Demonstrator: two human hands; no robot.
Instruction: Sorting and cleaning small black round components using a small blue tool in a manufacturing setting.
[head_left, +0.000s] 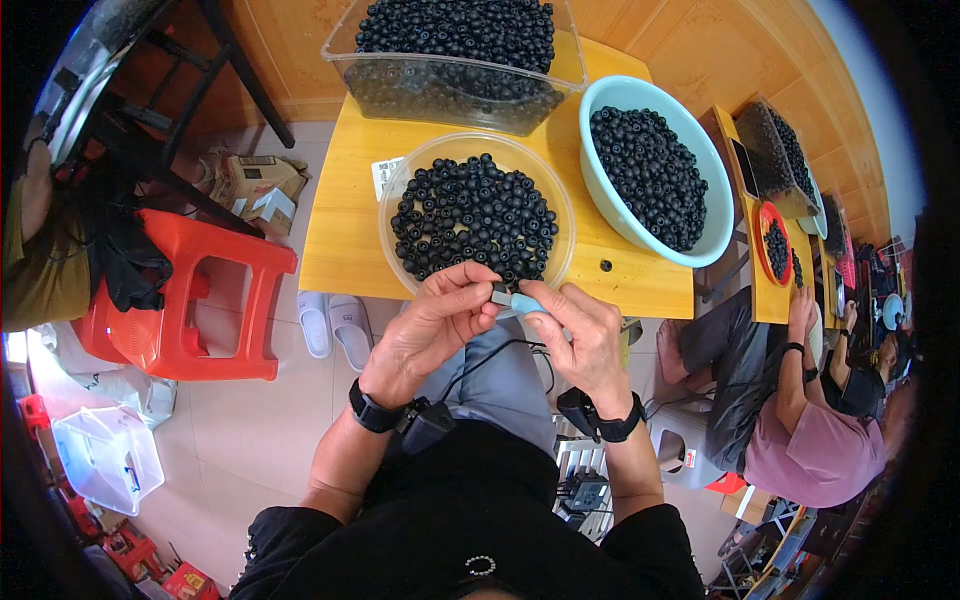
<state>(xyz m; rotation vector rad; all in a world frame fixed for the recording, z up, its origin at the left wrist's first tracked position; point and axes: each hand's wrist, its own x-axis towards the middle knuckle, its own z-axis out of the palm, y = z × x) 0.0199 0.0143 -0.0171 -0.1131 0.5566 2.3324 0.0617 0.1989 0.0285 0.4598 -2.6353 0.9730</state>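
Between the thumb and fingers of my left hand [425, 318] is a small round black plastic part [498, 287]. My right hand [588, 335] grips a small knife [524, 303] by its light blue handle, its short flat metal blade against the black part. Both hands meet over the near rim of a round clear tub [566, 225], which holds many similar black parts [470, 215] with holes in them. One loose black part [606, 266] lies on the yellow table [640, 290], right of the tub.
Behind the tub stands a clear bin [400, 90] heaped with black parts; a light blue basin [590, 170] of them is at right. A red stool [215, 285] and slippers [332, 325] are on the left. A co-worker in a pink shirt [820, 440] sits at another table.
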